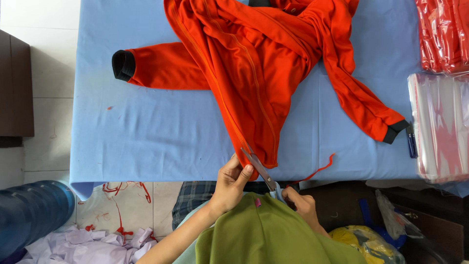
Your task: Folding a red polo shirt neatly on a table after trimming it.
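Observation:
An orange jacket (254, 68) with black cuffs lies spread on a table covered in light blue cloth (146, 132). Its lower hem hangs toward the table's near edge. My left hand (229, 183) pinches the hem at its left corner. My right hand (299, 201) grips the handles of scissors (261, 171), whose blades point up-left against the hem. A loose orange thread (317, 171) trails from the hem over the table edge. Part of my right hand is hidden behind my green top.
Stacks of clear plastic bags (439, 127) and red packaged items (442, 34) sit at the right. A blue pen (412, 144) lies beside them. Orange thread scraps (122, 205) and white paper litter the tiled floor. A blue drum (29, 215) stands at lower left.

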